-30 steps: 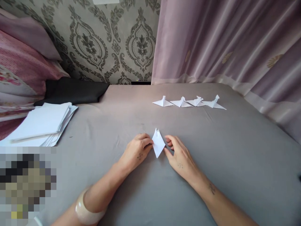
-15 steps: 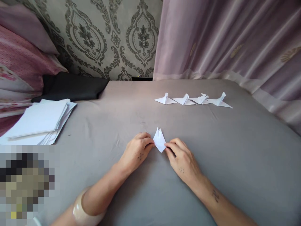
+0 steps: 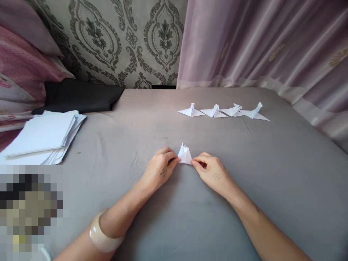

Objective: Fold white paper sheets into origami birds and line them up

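Observation:
A small piece of folded white paper is held between my two hands over the grey cloth surface. Its lower flap is turned up, giving a flat bottom edge, and narrow points stick up at the top. My left hand pinches its left lower corner between thumb and fingers. On the other side, my right hand pinches the right lower corner the same way. Farther back, several white origami birds sit in a row, their wings touching or overlapping.
A stack of white paper lies at the left, in front of a folded black cloth. Pink-purple curtains hang along the right and back. Pixelated blur covers the lower left corner.
The paper's bottom point has been folded upward, so the diamond shape is now shorter with a straight lower edge. My right hand has shifted slightly up with the corner. The view tilted slightly.

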Available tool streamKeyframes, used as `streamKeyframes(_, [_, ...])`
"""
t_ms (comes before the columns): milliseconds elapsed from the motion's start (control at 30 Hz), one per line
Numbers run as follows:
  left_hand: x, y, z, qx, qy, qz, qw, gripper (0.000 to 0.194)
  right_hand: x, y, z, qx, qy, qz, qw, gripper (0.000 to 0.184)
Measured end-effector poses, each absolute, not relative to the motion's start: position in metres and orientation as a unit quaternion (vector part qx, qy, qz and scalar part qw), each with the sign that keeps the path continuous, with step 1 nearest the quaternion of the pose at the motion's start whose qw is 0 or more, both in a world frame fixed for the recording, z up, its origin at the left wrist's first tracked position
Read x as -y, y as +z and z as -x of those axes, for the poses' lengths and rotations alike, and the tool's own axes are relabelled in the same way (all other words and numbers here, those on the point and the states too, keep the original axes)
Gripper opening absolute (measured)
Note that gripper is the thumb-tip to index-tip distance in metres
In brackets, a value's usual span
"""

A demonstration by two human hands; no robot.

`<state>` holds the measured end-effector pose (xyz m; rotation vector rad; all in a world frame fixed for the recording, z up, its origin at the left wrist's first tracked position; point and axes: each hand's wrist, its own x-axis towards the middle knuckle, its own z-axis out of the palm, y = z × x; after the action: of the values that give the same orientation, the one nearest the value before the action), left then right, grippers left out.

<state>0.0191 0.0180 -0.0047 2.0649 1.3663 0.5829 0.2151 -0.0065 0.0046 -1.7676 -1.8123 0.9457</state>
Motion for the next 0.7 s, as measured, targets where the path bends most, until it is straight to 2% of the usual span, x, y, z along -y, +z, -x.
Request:
streamKeyframes(333, [-0.021,0.006,-0.023,-0.546,0.18,-0.763,0.297,0.02,-0.01,0.016,-0.227,0.576,0.477,0.64,0.175,0.023])
streamKeyframes(700, [-0.024,0.007,-0.023,-0.55,0.166,-0.76,0.304,0.019,-0.008,0.004,-0.223,0.566,0.446,0.668,0.186,0.024])
